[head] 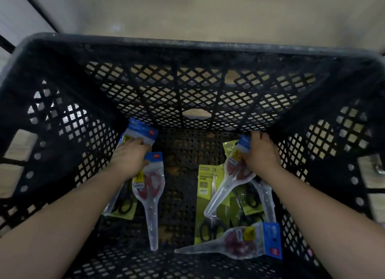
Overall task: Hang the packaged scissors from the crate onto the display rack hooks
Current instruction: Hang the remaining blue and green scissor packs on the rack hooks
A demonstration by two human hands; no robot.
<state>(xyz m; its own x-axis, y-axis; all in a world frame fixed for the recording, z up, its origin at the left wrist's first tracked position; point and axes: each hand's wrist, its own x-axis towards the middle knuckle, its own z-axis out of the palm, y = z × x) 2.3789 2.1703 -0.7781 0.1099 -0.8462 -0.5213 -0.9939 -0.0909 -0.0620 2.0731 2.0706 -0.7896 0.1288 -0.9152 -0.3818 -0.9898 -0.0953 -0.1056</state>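
Note:
I look down into a black lattice crate (187, 86) holding several scissor packs. My left hand (129, 157) reaches to the crate's left side and grips a clear pack with a blue header (143, 131). A red-handled pack (151, 193) lies just right of that hand. My right hand (263, 153) grips the top of another red-handled, blue-header pack (231, 185), which tilts down to the left. Under it lie yellow-green carded packs with black scissors (205, 197). One more blue-header pack (245, 242) lies flat near the front. No display rack shows.
The crate's high mesh walls surround both arms, with the far rim (208, 44) at the top. Beyond it lies a pale wooden floor or wall (208, 11). A dark bar (39, 9) slants across the upper left corner.

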